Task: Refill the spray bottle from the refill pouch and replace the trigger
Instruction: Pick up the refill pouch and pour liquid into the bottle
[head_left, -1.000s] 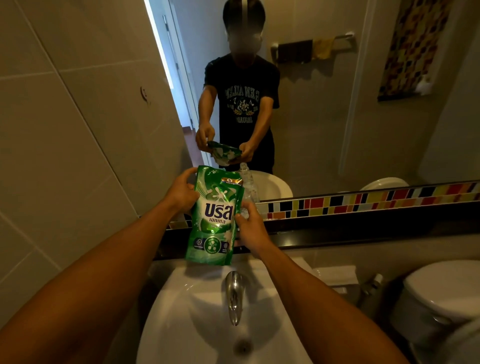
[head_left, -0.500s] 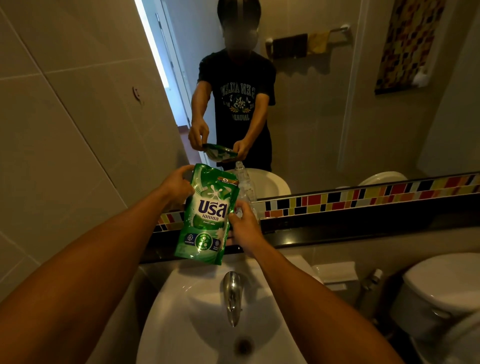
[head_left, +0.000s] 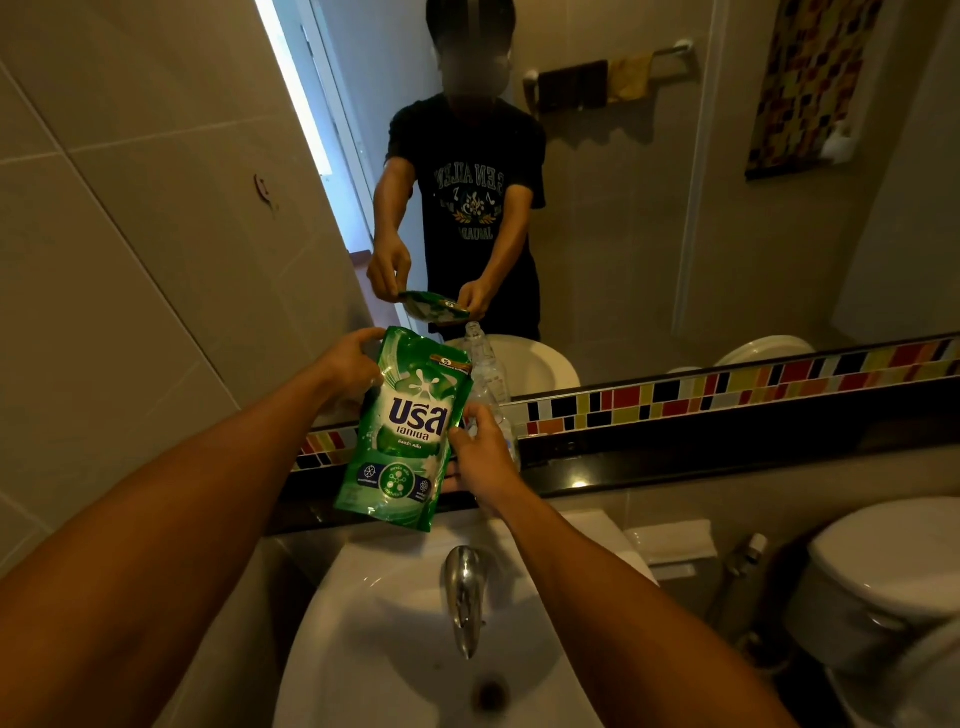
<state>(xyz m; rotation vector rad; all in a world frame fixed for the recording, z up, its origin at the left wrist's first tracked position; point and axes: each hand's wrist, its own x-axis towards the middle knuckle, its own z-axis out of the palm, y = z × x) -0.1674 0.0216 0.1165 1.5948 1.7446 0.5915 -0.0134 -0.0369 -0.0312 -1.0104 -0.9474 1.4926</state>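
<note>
A green refill pouch (head_left: 402, 431) with white lettering hangs upright over the back of the sink. My left hand (head_left: 353, 364) grips its top left corner. My right hand (head_left: 480, 457) holds its right edge, fingers curled round it. Just behind the pouch, on the dark ledge, stands a clear spray bottle (head_left: 491, 387) with no trigger on its neck; my right hand and the pouch cover its lower part. No trigger is in view.
A white sink (head_left: 379, 639) with a chrome tap (head_left: 464, 592) lies below my arms. A mirror above the dark ledge (head_left: 675, 462) reflects the person. A tiled wall is at left, a toilet (head_left: 883, 582) at right.
The pouch and both hands have shifted slightly left and down in view; both hands keep their hold on the pouch.
</note>
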